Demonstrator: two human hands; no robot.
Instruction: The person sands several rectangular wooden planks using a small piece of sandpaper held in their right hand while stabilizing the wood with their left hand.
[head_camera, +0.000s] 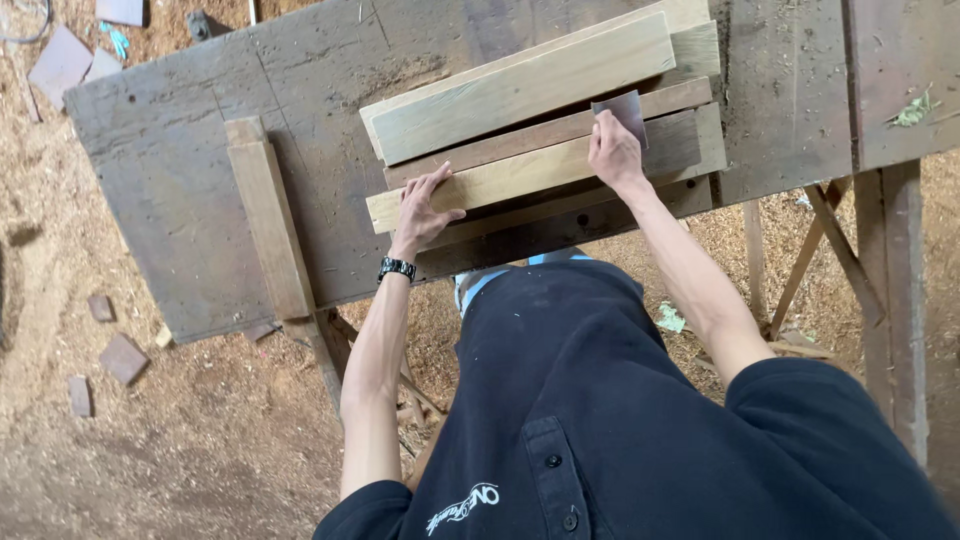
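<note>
My left hand (425, 205) lies flat with spread fingers on a pale wooden plank (520, 170) near its left end. My right hand (615, 150) presses a thin grey metal scraper blade (625, 108) onto the same plank further right. That plank lies in a stack of several planks (525, 85) on a dark, worn wooden workbench (170, 170). A black watch sits on my left wrist.
A short wooden block (268, 215) lies on the bench left of the stack. Sawdust covers the floor, with small wood offcuts (122, 357) and flat scraps (60, 62) scattered at the left. The bench's wooden legs and braces (850, 260) stand at the right.
</note>
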